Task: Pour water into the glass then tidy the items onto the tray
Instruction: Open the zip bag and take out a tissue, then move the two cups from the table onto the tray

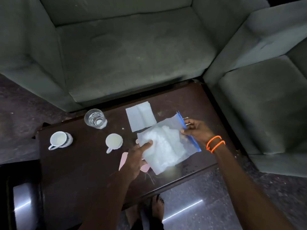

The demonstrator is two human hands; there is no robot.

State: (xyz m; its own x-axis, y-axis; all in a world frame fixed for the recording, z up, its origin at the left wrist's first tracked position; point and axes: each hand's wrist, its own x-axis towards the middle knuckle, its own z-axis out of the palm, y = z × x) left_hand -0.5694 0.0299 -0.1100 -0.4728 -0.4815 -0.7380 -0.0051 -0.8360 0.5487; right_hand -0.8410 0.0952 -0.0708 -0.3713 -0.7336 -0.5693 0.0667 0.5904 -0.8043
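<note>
A clear zip bag (pixel 166 145) with a blue seal strip and white contents is held over the dark table (pixel 79 171). My left hand (pixel 135 156) grips its lower left corner, thumb on top. My right hand (pixel 196 130), with orange bands at the wrist, pinches the blue seal edge. A clear glass (pixel 95 119) stands at the table's far left. Two white cups sit nearer: one (pixel 60 140) at the left, one (pixel 114 141) in the middle. A pink flat object (pixel 123 161) lies partly hidden under my left hand and the bag.
A folded white napkin (pixel 140 118) lies on the table beyond the bag. Grey-green sofas (pixel 132 52) close in behind and to the right of the table. A dark object with a shiny surface (pixel 21 200) stands at the lower left. Bare feet (pixel 149 211) show below the table edge.
</note>
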